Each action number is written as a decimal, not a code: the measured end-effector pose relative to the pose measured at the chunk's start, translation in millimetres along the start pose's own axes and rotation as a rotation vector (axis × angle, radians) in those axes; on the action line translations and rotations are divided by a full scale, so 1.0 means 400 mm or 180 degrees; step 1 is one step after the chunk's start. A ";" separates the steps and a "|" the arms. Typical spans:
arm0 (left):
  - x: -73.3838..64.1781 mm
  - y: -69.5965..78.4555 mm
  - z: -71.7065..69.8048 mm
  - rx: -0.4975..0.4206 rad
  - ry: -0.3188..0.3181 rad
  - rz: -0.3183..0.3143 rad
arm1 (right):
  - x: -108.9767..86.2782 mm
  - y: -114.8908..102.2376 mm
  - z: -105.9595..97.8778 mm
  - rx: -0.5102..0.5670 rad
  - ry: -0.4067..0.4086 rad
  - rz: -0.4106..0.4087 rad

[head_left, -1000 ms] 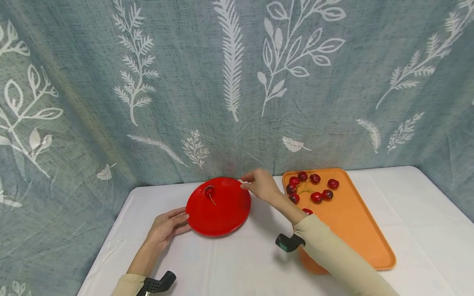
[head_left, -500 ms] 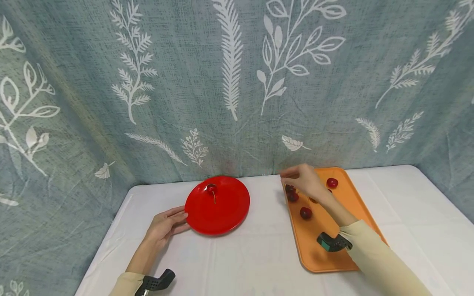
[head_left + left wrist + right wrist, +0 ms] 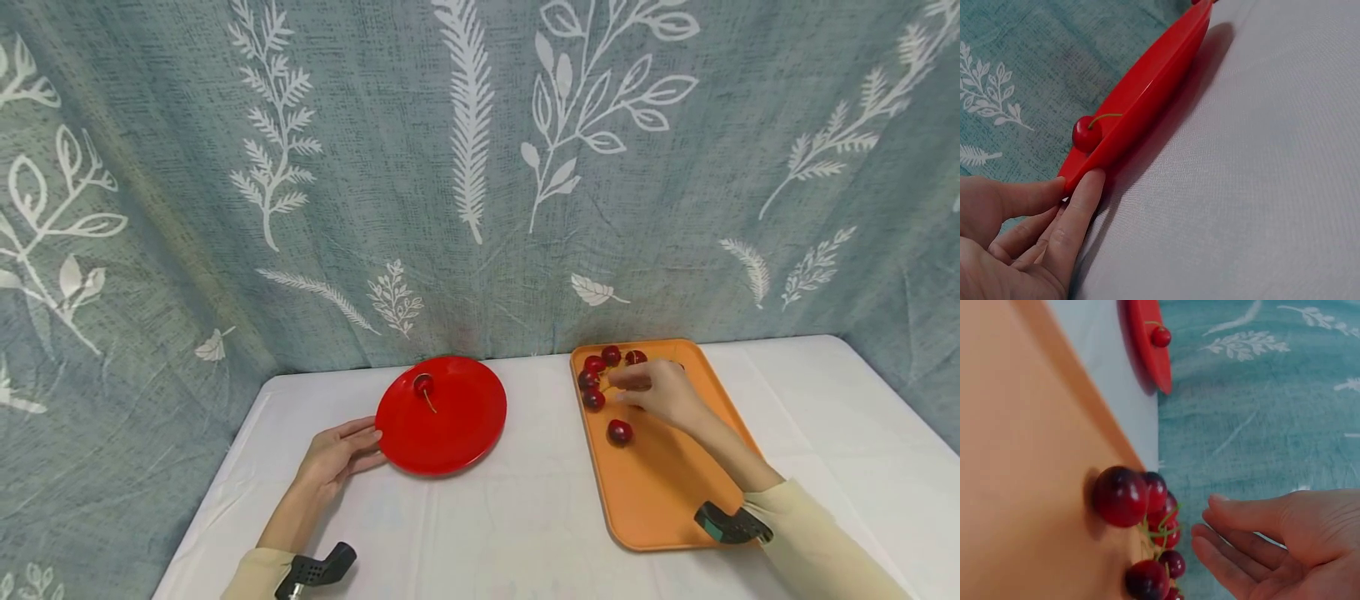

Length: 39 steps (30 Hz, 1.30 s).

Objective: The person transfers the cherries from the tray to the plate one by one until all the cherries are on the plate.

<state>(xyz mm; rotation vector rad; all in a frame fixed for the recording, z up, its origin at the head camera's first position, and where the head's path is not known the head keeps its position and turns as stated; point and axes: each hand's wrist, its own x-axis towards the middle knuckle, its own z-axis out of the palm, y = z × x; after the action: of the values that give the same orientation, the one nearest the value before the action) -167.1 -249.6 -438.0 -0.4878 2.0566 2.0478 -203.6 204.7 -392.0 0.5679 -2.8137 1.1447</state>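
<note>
My left hand (image 3: 333, 458) pinches the left rim of a round red plate (image 3: 450, 437), thumb on the rim and fingers below it in the left wrist view. One cherry with a green stem (image 3: 1087, 134) lies on the plate. Over the far part of an orange tray (image 3: 667, 508) hovers my right hand (image 3: 667, 393), its fingers loosely bent with nothing between them. Several dark red cherries (image 3: 1120, 496) lie in the tray just ahead of those fingertips, some with tangled green stems. In the head view the hand covers part of the group.
Both plate and tray rest on a white-covered table (image 3: 525, 517), the tray to the right with a gap of cloth between them. A blue-green curtain (image 3: 390, 192) with white leaf patterns stands behind the table's far edge.
My right hand has moved right from beside the plate, with nothing in it, to over the cherries in the tray. My left hand keeps its grip on the plate; the cherry there has shifted slightly.
</note>
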 end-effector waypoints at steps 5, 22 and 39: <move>-0.002 -0.001 -0.002 0.0025 -0.0006 0.0026 | -0.016 0.014 -0.004 0.0002 -0.0059 0.0053; 0.001 -0.005 0.001 0.0041 0.0018 0.0026 | -0.036 0.046 0.025 0.0076 -0.0037 0.0209; 0.001 -0.004 -0.001 0.0015 0.0008 0.0047 | -0.031 0.030 0.006 0.0209 -0.0008 0.0325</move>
<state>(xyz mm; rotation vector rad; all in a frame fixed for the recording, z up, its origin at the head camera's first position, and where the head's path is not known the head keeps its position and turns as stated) -167.0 -249.9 -439.7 -0.4759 2.0722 2.0511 -196.1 214.8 -403.7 0.4345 -2.8462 1.2588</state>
